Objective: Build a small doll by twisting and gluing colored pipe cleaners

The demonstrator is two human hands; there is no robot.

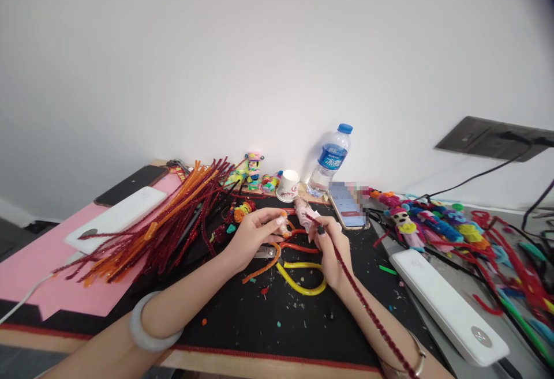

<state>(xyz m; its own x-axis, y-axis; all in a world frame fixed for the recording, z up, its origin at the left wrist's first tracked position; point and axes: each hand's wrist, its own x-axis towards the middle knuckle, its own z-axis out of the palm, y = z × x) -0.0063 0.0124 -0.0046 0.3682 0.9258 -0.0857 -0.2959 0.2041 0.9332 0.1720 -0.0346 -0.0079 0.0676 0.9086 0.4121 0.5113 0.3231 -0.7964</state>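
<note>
across right hand (332, 265), fuzzy maroon stem (355, 285)

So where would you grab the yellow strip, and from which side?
Likely best pinched on the near curve of the yellow strip, from the near side of the mat: that stretch lies uncovered, while its right bend is beside the right hand.

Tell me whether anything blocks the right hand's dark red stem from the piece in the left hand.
Nothing visible clearly blocks the space between the dark red stem in the right hand and the orange-and-white piece in the left hand. A pale pink item shows just behind the stem's upper end.
</note>
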